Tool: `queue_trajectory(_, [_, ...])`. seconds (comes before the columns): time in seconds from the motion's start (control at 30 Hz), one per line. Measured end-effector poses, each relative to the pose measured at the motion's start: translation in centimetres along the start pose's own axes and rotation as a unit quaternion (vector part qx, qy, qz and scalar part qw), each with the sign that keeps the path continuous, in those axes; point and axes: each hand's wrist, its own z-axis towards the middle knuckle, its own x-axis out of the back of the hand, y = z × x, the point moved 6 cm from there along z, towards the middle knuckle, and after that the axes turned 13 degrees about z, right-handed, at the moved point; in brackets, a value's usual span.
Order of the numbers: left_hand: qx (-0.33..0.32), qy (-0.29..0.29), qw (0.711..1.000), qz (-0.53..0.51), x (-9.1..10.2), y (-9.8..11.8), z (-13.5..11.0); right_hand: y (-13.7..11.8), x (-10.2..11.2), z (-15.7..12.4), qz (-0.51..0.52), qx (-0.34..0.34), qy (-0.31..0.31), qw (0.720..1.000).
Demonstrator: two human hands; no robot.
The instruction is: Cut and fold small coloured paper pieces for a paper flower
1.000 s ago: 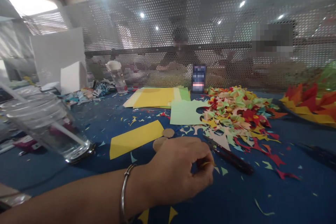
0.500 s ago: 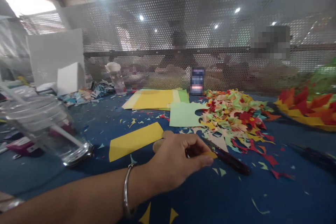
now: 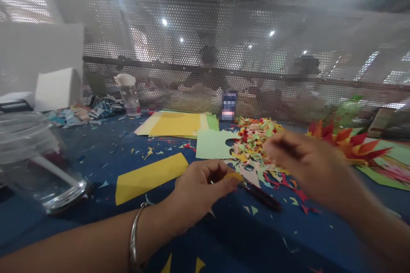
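Yellow scrap (image 3: pixel 233 176), left hand (image 3: pixel 198 192) (fingertip pinch)

The right hand (image 3: pixel 307 166) arrived
It came into view, blurred, just in front of the paper-scrap pile (image 3: pixel 256 136).

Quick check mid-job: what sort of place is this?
Probably a shared paper-craft workshop: a pile of coloured cuttings and yellow sheets on a blue table, a yellow scrap pinched in the left hand, other people behind a perforated screen.

Head camera faces forward, close over the table (image 3: pixel 256 239).
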Motion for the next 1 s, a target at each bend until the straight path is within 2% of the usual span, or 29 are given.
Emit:
queue_trajectory(0.13, [0.025,0.0,0.999,-0.047,-0.1,0.2,0.2,3.0,-4.6,0.0,-0.101,-0.031,-0.152,0.983])
queue_trajectory(0.23, [0.04,-0.001,0.998,-0.052,-0.1,0.1,0.2,4.0,-5.9,-0.3,-0.156,-0.014,-0.175,0.972])
queue_trajectory(0.43, [0.036,0.019,0.998,-0.054,0.6,-0.1,0.2,4.3,-5.9,-0.6,-0.184,-0.027,-0.196,0.963])
queue_trajectory(0.53, [0.04,0.014,0.998,-0.048,0.6,-0.2,0.1,3.7,-5.4,-0.1,-0.148,-0.018,-0.16,0.976])
queue_trajectory(0.67, [0.048,-0.011,0.997,-0.067,-0.1,-0.6,0.2,2.4,-4.7,0.3,-0.044,-0.023,-0.112,0.992])
queue_trajectory(0.87, [0.03,-0.03,0.989,-0.141,-0.8,-0.3,0.6,0.7,-5.7,-0.1,0.049,-0.006,-0.108,0.993])
queue_trajectory(1.0, [0.01,-0.026,0.985,-0.171,-0.5,0.3,0.5,0.7,-6.5,-0.5,0.159,-0.029,-0.129,0.978])
